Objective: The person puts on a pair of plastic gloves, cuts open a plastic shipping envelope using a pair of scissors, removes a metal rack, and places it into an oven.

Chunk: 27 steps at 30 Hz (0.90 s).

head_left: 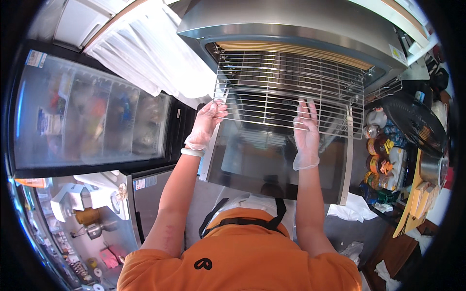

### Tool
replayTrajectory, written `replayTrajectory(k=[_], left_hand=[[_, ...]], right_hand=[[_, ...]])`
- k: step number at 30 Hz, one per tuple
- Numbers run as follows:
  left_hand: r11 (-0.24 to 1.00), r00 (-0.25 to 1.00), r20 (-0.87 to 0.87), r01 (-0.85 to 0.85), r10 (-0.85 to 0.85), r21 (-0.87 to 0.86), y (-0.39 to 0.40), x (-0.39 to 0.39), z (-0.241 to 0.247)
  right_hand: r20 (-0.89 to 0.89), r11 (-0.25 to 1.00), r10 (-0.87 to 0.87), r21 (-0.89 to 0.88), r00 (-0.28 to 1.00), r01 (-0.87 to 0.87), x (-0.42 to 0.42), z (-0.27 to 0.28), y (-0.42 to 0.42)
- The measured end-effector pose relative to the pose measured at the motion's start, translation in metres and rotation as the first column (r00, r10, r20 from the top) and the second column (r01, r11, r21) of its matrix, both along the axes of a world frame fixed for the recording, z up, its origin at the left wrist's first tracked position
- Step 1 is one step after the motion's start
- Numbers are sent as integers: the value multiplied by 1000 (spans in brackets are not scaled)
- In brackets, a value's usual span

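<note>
A wire oven rack (267, 105) juts out of a stainless steel oven (284, 32), above its lowered glass door (276, 160). My left hand (211, 118), in a clear disposable glove, grips the rack's front left corner, thumb on top. My right hand (307, 122), also gloved, is under the rack's front right part, palm up, with fingers extended beneath the wires; whether it bears any weight cannot be told. The rack carries nothing. Another wire rack (384, 91) shows at the oven's right side.
A glass-door fridge (91, 112) stands at the left, beside a white curtain (156, 47). A white stand mixer (78, 196) is at lower left. On the right are a black fan (415, 120), several bottles (375, 163) and a metal pot (433, 165). White paper (351, 209) lies low at right.
</note>
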<state>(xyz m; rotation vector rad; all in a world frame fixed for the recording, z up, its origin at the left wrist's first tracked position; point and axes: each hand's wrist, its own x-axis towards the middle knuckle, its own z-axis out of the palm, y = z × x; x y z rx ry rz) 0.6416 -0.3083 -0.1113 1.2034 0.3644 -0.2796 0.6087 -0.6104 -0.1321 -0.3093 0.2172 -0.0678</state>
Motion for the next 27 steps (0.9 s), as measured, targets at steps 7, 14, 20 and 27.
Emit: replayTrajectory(k=[7, 14, 20, 27], left_hand=[[999, 999, -35, 19, -18, 36, -8, -27, 5], [999, 997, -77, -20, 23, 41, -11, -44, -2], [999, 998, -55, -32, 32, 11, 1, -27, -6], [999, 1000, 1, -6, 6, -44, 3, -4, -13]], right_hand=[[-18, 999, -26, -23, 999, 26, -29, -6, -5], [-57, 1000, -2, -30, 998, 0, -40, -3, -4], [-45, 1000, -8, -25, 999, 7, -24, -2, 6], [26, 999, 1, 33, 1000, -2, 4, -18, 1]])
